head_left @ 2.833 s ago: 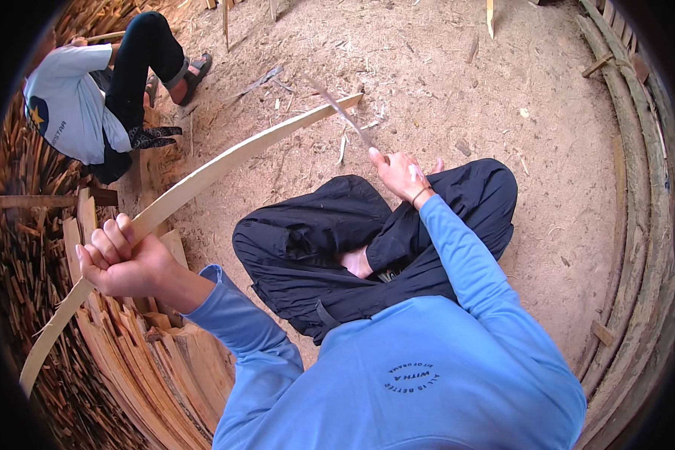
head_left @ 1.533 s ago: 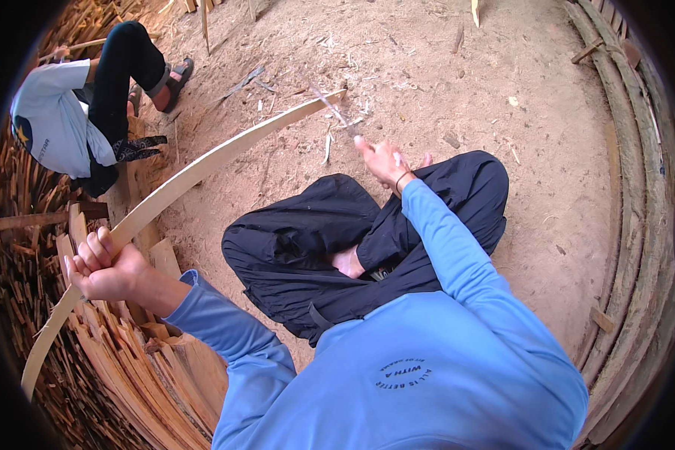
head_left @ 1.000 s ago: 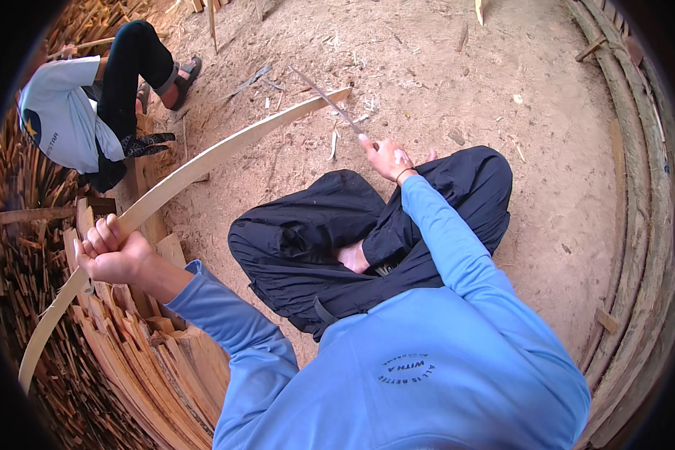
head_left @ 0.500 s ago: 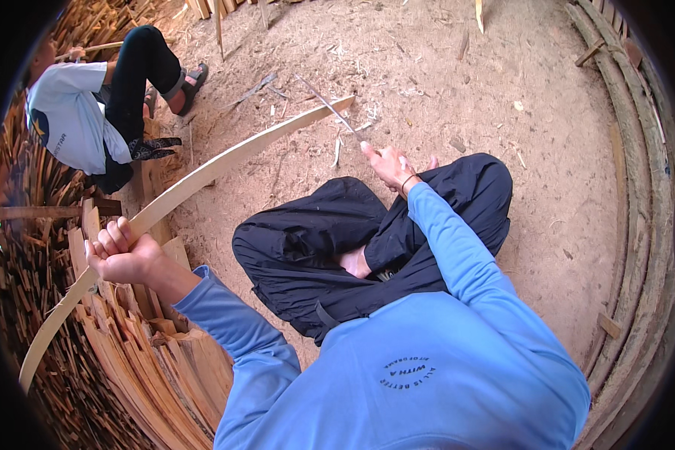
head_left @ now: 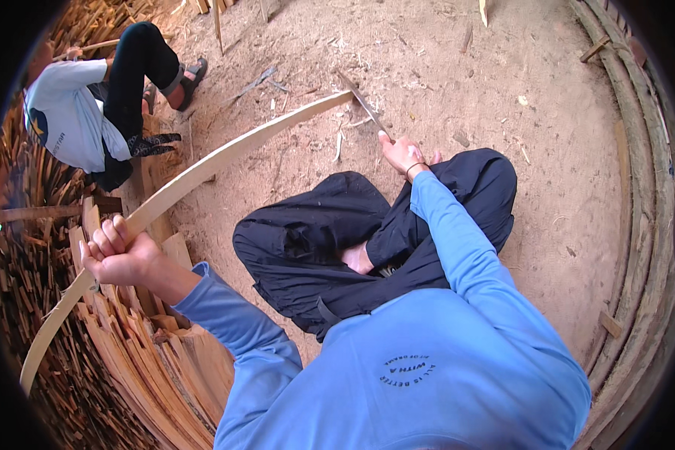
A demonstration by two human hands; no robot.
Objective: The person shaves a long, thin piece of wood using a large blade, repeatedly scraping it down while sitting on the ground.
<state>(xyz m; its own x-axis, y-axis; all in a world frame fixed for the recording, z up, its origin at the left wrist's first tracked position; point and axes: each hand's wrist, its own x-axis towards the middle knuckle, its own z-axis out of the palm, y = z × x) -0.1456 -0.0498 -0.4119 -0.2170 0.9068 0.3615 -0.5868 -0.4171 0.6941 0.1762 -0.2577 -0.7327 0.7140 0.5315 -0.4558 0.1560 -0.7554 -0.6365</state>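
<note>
My left hand (head_left: 124,255) is closed round a long, pale wooden strip (head_left: 225,156), gripping it nearer its lower left end. From there the strip slants up over the ground to the far middle, and fisheye bending makes it look curved. My right hand (head_left: 403,154), beyond my crossed legs, is wrapped round the handle of a long, narrow knife (head_left: 364,105); the handle itself is mostly hidden by the fingers. The blade points away and to the left, crossing right at the strip's far tip. Whether blade and wood touch there, I cannot tell.
Split wooden sticks (head_left: 180,367) are stacked beside my left arm, with a larger heap at the far left. Another person (head_left: 71,112) sits at the upper left. Long poles (head_left: 641,247) line the right side. Shavings lie scattered on the earth floor (head_left: 427,82).
My right hand has shifted right and slightly away, taking the knife blade from across the strip to its far tip. My left hand keeps its hold on the strip, almost unmoved.
</note>
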